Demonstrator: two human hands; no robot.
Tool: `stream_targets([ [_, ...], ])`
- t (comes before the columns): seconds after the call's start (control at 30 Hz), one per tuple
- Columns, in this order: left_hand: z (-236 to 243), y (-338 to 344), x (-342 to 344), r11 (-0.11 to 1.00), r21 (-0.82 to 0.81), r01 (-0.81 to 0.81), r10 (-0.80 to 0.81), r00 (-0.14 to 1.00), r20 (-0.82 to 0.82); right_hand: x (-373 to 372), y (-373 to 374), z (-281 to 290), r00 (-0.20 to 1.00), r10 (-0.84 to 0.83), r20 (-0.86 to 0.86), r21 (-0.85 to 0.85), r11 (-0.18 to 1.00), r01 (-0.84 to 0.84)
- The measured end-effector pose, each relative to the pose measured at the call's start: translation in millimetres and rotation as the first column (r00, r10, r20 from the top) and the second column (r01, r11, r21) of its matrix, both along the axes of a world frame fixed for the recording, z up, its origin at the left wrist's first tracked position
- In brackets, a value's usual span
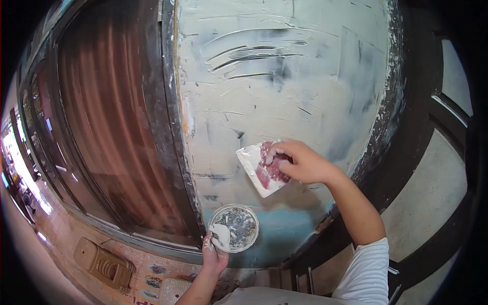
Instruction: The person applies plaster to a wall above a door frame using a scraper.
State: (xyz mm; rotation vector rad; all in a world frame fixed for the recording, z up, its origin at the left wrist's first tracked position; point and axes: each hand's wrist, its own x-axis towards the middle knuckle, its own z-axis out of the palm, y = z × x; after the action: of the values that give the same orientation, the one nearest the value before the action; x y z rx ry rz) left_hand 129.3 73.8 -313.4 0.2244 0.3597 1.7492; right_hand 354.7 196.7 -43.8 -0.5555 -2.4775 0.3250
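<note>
My right hand (304, 161) is closed on a red flat plastic spreader (263, 175). White putty coats its left and lower edges, and its face is close to or against the wall; I cannot tell whether it touches. The wall (284, 112) is covered in pale, streaky putty, with grey patches and ridges higher up. Lower left, my left hand (215, 259) grips the near side of a round tub (255, 216). White putty (221, 235) sits at the tub's left side, and its inside is grey and smeared. Flecks of white mark my left fingers.
A dark-framed window with a reddish-brown curtain (101, 117) is left of the wall. On the right stands a dark-framed door with pale panels (427, 183). A brown plastic stool (104, 264) is on the floor at lower left. Bare blue paint (284, 229) shows low on the wall.
</note>
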Motion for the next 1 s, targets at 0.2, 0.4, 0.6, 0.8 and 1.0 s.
stream_targets([
  [0.2,7,8,-42,0.999,0.011,-0.036,0.036,0.999,-0.015,-57,1,48,0.984,-0.091,-0.15,0.225,0.967,0.123],
  [0.4,12,16,-74,0.997,0.052,0.048,-0.045,0.997,-0.067,-108,29,98,0.853,-0.175,-0.491,0.459,0.781,0.424],
  [0.6,20,20,-95,0.997,0.035,0.068,-0.063,0.988,-0.139,-122,45,128,0.766,-0.461,-0.449,0.472,0.605,0.641],
  [0.8,21,23,-103,0.997,0.042,0.069,-0.06,0.98,-0.189,-54,44,142,0.634,-0.616,-0.467,0.405,0.489,0.773],
  [1.0,22,24,-90,0.997,0.015,0.08,-0.076,0.983,-0.165,33,51,140,0.539,-0.622,-0.568,0.306,0.449,0.84],
])
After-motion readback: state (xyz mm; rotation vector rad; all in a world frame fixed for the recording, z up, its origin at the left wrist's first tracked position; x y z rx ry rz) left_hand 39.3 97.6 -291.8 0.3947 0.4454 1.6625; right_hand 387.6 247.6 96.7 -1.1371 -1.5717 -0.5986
